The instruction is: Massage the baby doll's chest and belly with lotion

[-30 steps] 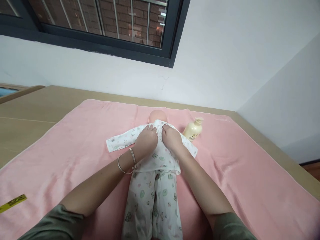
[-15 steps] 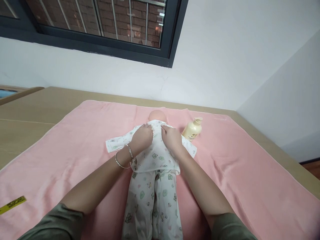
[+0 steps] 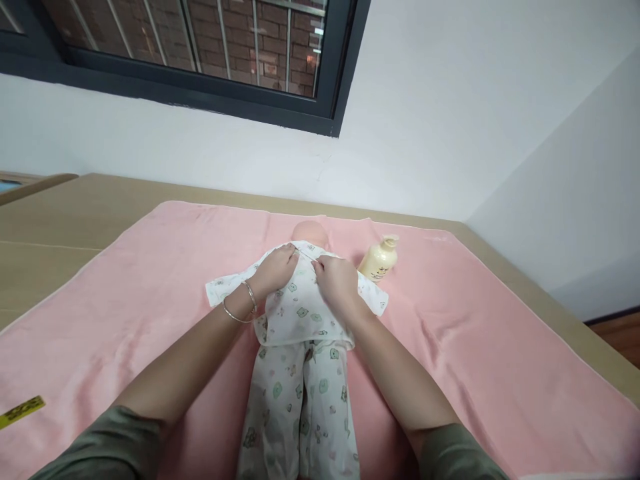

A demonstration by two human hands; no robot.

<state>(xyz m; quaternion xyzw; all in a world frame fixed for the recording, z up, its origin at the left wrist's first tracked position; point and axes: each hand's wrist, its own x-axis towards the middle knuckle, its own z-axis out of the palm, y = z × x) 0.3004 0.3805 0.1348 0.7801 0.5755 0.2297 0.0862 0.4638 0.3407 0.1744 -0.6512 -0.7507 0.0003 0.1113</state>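
Wears an elbow-length sleeve of dark olive-green fabric [image 3: 103,445] well behind the left hand [image 3: 273,270], with soft creases across the plain cloth. Wears a matching dark olive-green fabric sleeve [image 3: 457,455] well behind the right hand [image 3: 337,283], likewise plain and elbow-length, with a few folds. Shows bare forearms [image 3: 185,365] from these sleeves to the hands. Wears, just behind the left hand, loose, thin, rounded, shiny silver-coloured bangle loops [image 3: 249,290]; hard to tell whether one bangle or two.

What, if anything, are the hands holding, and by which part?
The left hand and right hand seem to pinch the printed top by a thin white strip near its neckline.
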